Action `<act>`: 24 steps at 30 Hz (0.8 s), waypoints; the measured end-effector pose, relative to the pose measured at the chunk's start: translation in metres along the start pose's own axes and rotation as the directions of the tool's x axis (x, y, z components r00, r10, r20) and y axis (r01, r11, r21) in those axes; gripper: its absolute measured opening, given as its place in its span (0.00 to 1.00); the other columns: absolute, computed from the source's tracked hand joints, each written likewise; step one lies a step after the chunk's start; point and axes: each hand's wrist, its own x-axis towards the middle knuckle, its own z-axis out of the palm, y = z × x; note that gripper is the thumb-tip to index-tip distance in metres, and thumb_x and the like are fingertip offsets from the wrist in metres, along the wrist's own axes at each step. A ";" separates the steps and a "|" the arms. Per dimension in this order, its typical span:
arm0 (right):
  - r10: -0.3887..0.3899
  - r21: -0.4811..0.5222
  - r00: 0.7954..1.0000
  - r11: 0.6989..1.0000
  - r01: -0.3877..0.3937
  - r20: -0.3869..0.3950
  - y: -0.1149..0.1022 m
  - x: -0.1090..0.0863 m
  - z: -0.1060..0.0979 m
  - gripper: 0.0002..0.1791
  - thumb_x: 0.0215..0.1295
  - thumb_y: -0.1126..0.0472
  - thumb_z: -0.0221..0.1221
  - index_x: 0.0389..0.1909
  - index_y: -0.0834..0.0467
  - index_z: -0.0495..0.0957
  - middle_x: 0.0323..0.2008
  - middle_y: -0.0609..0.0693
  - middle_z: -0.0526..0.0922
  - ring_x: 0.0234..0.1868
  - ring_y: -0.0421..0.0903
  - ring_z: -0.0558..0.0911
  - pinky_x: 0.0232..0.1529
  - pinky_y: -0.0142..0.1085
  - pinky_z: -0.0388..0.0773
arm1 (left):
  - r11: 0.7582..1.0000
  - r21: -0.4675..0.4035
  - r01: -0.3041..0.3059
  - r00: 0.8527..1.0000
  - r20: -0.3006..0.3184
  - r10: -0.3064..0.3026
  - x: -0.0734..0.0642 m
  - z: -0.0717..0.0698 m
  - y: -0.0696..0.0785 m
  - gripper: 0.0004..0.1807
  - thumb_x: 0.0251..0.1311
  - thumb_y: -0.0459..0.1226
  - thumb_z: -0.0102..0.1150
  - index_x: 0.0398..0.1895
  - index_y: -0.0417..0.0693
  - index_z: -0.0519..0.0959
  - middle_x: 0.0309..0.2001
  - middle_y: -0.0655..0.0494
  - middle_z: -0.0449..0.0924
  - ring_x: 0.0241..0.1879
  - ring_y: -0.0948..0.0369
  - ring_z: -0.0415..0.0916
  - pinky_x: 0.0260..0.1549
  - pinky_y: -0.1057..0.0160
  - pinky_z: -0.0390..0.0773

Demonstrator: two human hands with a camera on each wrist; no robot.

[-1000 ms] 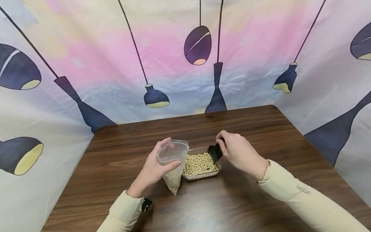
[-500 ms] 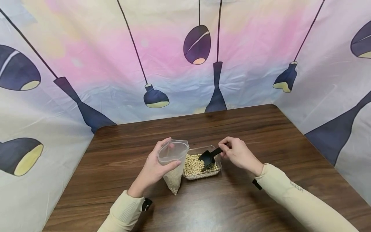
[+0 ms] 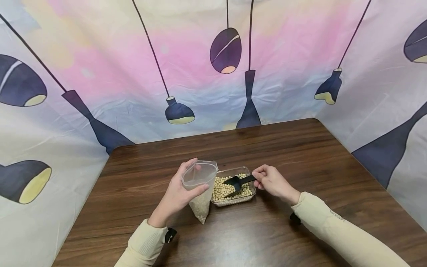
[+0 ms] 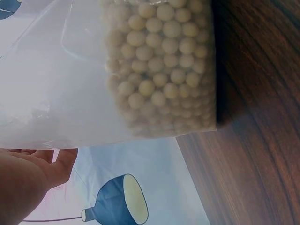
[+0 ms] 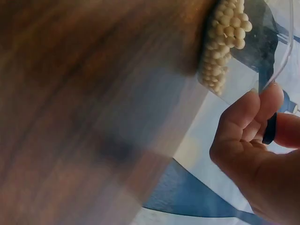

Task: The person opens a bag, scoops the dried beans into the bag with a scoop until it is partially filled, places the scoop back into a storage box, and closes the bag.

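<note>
My left hand point(image 3: 178, 193) grips a clear plastic bag point(image 3: 201, 189) near its top, with thumb and fingers on opposite sides of the wide mouth. Pale round soybeans point(image 4: 161, 61) fill the bag's lower part, which comes down to a corner at the table. Beside the bag stands a clear rectangular container point(image 3: 233, 202), also holding soybeans point(image 3: 220, 189). My right hand point(image 3: 273, 181) pinches the handle of a black scoop point(image 3: 237, 182), whose head lies among the beans in the container. In the right wrist view, the scoop's handle point(image 5: 270, 129) passes between thumb and fingers.
A dark wood-grain table point(image 3: 153, 174) lies under everything. Behind it and along both sides hangs a pastel cloth point(image 3: 193, 66) printed with dark lamps. The bag stands close against the container's left side.
My right hand has moved down and tilted the scoop from steep to nearly flat, its head shifting left into the beans. The left hand and bag stay nearly still.
</note>
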 end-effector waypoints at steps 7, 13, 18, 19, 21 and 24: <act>0.078 0.176 0.996 0.981 -0.086 0.049 0.010 0.003 -0.005 0.13 0.75 0.66 0.48 0.48 0.75 0.69 0.26 0.55 0.79 0.27 0.42 0.77 0.32 0.36 0.78 | 1.000 -0.010 -0.007 1.000 -0.002 0.007 -0.001 0.000 -0.001 0.42 0.51 0.40 0.74 0.69 0.58 0.64 0.54 0.56 0.74 0.56 0.59 0.71 0.51 0.56 0.73; 0.108 0.253 0.992 0.960 -0.122 0.068 0.015 0.006 -0.014 0.14 0.76 0.66 0.46 0.50 0.77 0.67 0.27 0.54 0.77 0.27 0.40 0.76 0.30 0.32 0.76 | 1.000 -0.010 -0.004 1.000 0.002 0.004 -0.002 -0.001 -0.001 0.41 0.51 0.40 0.74 0.69 0.57 0.64 0.54 0.55 0.74 0.56 0.57 0.71 0.51 0.54 0.73; 0.117 0.291 0.991 0.948 -0.132 0.070 0.011 0.005 -0.023 0.16 0.76 0.65 0.45 0.52 0.76 0.66 0.28 0.52 0.77 0.28 0.39 0.76 0.32 0.32 0.76 | 1.000 -0.014 0.022 1.000 0.002 -0.022 -0.003 -0.001 0.001 0.42 0.51 0.42 0.74 0.69 0.60 0.64 0.55 0.56 0.74 0.57 0.60 0.70 0.52 0.51 0.72; 0.116 0.292 0.991 0.947 -0.132 0.069 0.009 0.004 -0.025 0.16 0.76 0.65 0.45 0.53 0.75 0.66 0.28 0.52 0.77 0.28 0.40 0.76 0.34 0.33 0.76 | 1.000 -0.013 0.024 1.000 0.002 -0.024 -0.003 -0.001 0.001 0.42 0.51 0.42 0.74 0.69 0.60 0.64 0.55 0.56 0.74 0.57 0.61 0.70 0.52 0.51 0.71; 0.107 0.294 0.992 0.948 -0.121 0.063 0.004 0.004 -0.030 0.17 0.77 0.64 0.45 0.54 0.75 0.66 0.29 0.52 0.78 0.29 0.40 0.76 0.36 0.34 0.77 | 1.000 -0.014 0.019 1.000 0.002 -0.019 -0.003 -0.002 0.001 0.42 0.51 0.41 0.74 0.69 0.60 0.63 0.55 0.56 0.74 0.57 0.60 0.70 0.52 0.50 0.71; 0.098 0.289 0.994 0.951 -0.109 0.053 -0.008 0.003 -0.038 0.18 0.77 0.61 0.45 0.55 0.74 0.66 0.31 0.52 0.78 0.31 0.41 0.76 0.38 0.36 0.77 | 1.000 -0.013 0.017 1.000 0.004 -0.017 -0.003 -0.003 0.002 0.42 0.51 0.42 0.74 0.69 0.61 0.63 0.55 0.56 0.74 0.57 0.60 0.70 0.52 0.49 0.71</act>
